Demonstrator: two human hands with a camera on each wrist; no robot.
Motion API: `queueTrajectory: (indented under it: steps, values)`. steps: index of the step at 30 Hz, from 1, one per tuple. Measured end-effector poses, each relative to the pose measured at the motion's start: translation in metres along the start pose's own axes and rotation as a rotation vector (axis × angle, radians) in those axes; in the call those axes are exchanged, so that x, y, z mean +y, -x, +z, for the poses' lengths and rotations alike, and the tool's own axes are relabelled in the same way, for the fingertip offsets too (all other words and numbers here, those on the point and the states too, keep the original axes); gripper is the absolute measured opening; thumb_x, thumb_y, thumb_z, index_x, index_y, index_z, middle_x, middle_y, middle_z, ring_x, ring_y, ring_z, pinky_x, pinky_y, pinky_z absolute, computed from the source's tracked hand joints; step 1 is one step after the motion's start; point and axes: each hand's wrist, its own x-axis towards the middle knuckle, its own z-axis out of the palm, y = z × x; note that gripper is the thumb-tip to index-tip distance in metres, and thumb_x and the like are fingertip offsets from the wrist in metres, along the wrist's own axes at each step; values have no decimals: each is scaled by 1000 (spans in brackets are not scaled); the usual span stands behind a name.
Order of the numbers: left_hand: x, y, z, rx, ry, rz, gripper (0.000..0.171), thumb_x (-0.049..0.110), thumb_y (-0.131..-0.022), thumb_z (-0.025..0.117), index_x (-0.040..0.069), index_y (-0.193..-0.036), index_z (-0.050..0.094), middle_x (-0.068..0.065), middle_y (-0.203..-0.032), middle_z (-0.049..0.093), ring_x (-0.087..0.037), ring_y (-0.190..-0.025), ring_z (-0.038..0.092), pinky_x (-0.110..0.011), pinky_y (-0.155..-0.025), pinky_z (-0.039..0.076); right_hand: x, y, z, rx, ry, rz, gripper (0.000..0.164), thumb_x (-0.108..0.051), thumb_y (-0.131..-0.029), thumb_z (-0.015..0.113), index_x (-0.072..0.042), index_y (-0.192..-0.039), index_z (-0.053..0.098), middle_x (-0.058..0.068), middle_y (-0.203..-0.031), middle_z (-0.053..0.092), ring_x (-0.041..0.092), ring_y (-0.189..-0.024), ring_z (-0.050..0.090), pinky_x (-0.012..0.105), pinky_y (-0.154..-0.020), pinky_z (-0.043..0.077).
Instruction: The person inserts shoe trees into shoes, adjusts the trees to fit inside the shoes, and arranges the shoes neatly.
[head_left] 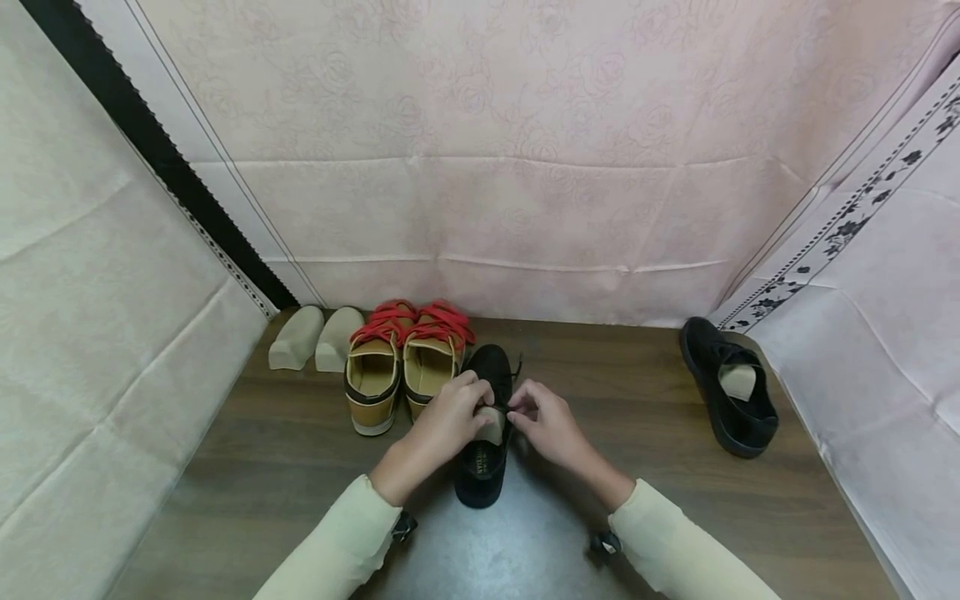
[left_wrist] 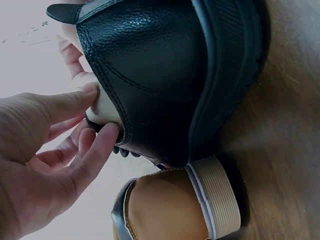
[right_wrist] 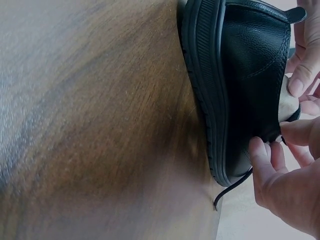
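A black leather lace-up shoe [head_left: 489,367] stands on the wood-look surface, toe pointing away from me, with an off-white shoe insert [head_left: 491,427] showing in its opening. On its left side my left hand [head_left: 450,412] has curled fingers at the opening. Its thumb [left_wrist: 89,90] lies on the insert [left_wrist: 106,105] and a fingertip reaches the shoe's edge by the eyelets. From the right, my right hand [head_left: 547,421] pinches a black shoelace [right_wrist: 232,190] close to the eyelets; a loose end hangs down past the toe. The fingers partly cover the lacing.
Tan shoes [head_left: 372,371] with red laces stand just left of the black shoe. Farther left lie two off-white inserts [head_left: 297,337]. The other black shoe [head_left: 723,392] sits far right with an insert inside. Pale patterned sheets [head_left: 495,208] border the back and sides.
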Motion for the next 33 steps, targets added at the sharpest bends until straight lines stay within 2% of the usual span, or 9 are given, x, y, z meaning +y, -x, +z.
queueTrajectory:
  steps: [4,9,14,26,33]
  values:
    - [-1,-1,1,7,-26,15,18,11,-87,84,10,-97,69,-1,-95,59,-13,-85,58,-28,-72,55,0,0,-1,-1,-5,6,16,-1,-94,74,-14,-99,65,0,-101,66,12,-93,66,36,-88,59]
    - [-6,-2,5,50,-84,47,21,5,-84,85,10,-95,68,-2,-95,59,-16,-89,61,-31,-75,57,-1,0,-2,-10,-7,4,16,-2,-94,73,-16,-100,65,-1,-102,66,12,-93,66,35,-88,59]
    - [-8,-2,6,75,-89,49,22,4,-83,85,10,-95,68,-2,-95,59,-16,-89,62,-33,-76,58,-1,0,-2,-11,-4,-14,17,-2,-94,73,-16,-99,65,-1,-102,66,13,-93,66,34,-88,59]
    - [-7,-2,8,45,-111,40,22,7,-83,87,9,-95,68,-2,-95,60,-16,-87,62,-33,-75,58,2,1,-1,-19,-2,-5,16,-5,-95,73,-17,-100,65,-2,-102,65,12,-93,66,34,-88,59]
    - [-8,-5,11,74,-127,63,25,6,-81,88,9,-95,67,-2,-94,58,-15,-84,60,-32,-73,57,2,1,-1,-10,-1,-3,18,-2,-94,73,-17,-99,65,-2,-102,65,12,-93,66,35,-87,59]
